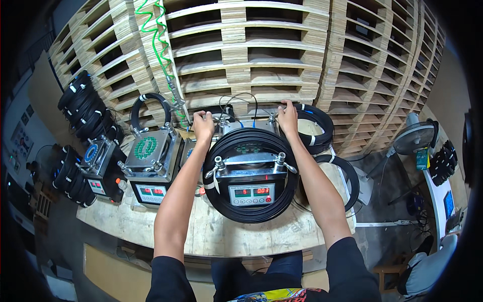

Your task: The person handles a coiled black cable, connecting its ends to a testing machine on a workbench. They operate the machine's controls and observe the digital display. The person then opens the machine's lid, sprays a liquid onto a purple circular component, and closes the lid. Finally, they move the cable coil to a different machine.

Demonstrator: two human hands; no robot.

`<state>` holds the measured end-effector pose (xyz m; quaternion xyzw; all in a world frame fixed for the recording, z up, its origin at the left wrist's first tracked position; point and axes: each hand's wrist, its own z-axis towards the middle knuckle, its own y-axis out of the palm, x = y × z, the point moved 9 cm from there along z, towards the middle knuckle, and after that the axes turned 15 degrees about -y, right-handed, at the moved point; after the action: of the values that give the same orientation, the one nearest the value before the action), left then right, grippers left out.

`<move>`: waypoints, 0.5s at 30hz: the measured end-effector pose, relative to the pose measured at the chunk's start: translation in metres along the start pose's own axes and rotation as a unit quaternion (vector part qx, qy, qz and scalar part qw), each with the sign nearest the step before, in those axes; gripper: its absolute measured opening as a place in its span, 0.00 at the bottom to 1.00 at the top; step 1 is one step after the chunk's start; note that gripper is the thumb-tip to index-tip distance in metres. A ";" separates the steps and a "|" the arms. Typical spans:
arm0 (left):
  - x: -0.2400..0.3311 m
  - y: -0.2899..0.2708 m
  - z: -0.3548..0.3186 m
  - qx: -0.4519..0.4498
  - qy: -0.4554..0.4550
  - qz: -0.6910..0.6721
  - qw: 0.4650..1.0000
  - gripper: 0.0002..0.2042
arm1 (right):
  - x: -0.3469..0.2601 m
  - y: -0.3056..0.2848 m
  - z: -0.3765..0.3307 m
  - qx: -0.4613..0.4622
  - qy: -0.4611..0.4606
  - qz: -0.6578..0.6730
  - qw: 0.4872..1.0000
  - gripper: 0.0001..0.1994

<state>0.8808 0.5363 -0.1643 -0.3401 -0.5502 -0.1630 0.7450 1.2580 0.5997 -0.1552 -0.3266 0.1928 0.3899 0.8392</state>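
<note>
Back wall: stacked wooden pallets (pixel 282 55) rise behind the workbench (pixel 241 234).
Bench: pale board top, worn and scuffed.
Right of bench: a standing fan (pixel 415 138) on dark concrete floor (pixel 387 181).
Overhead: a green coiled hose (pixel 156 40) hangs before the pallets.
Light: even, bright.

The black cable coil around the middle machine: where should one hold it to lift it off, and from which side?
Probably grip the black cable coil on its left and right arcs, coming from above. Those sides hang free of the middle machine, while the left hand and right hand are busy at the rear.
</note>
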 end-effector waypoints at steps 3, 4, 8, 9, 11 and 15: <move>-0.050 -0.011 0.055 -0.020 -0.074 -0.005 0.997 0.21 | -0.028 0.016 0.010 -0.032 0.002 0.073 0.997 0.15; -0.072 -0.016 0.077 -0.027 -0.115 -0.016 0.993 0.22 | -0.035 0.027 0.015 -0.038 -0.007 0.079 0.996 0.14; -0.078 0.046 0.052 -0.100 -0.207 -0.009 0.973 0.28 | 0.048 0.024 0.011 -0.028 0.046 0.087 0.995 0.17; -0.083 0.046 0.055 -0.126 -0.227 -0.009 0.966 0.32 | 0.053 0.030 0.012 -0.037 0.051 0.079 0.995 0.17; -0.079 0.046 0.067 -0.104 -0.231 0.012 0.967 0.35 | 0.062 0.037 0.014 -0.053 0.064 0.058 0.995 0.17; -0.068 0.048 0.040 -0.116 -0.182 0.019 0.976 0.31 | 0.055 0.043 -0.007 -0.094 0.132 0.080 0.984 0.18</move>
<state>0.8590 0.5888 -0.2367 -0.4586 -0.6472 -0.1476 0.5908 1.2581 0.6448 -0.2089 -0.4362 0.2896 0.4255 0.7381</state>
